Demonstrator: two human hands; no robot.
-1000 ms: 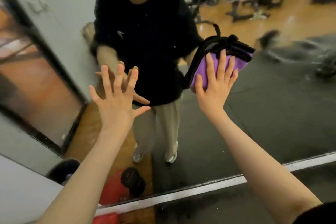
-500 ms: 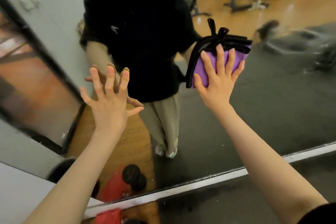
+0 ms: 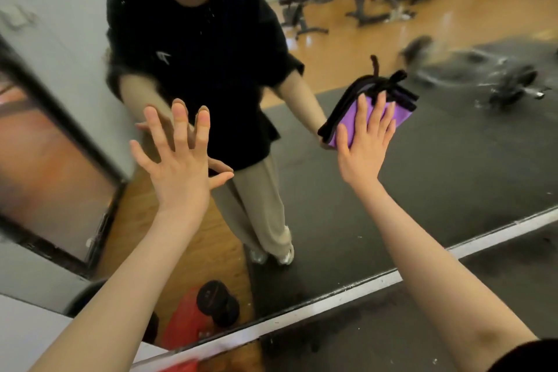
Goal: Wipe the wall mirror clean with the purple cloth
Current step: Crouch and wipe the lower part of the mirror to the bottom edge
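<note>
Cloth, the purple cloth (image 3: 347, 127), is sliding rightward across the wall mirror (image 3: 453, 160) from where it sat a second ago, so wiping is spreading over fresh glass. The right hand (image 3: 363, 142) is pressing it flat, grip released, fingers straight. The left hand (image 3: 178, 169), splayed and holding nothing, is bracing against the glass.

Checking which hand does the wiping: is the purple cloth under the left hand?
No, the purple cloth is pressed to the wall mirror by the flat right hand; the left hand is bare.
</note>
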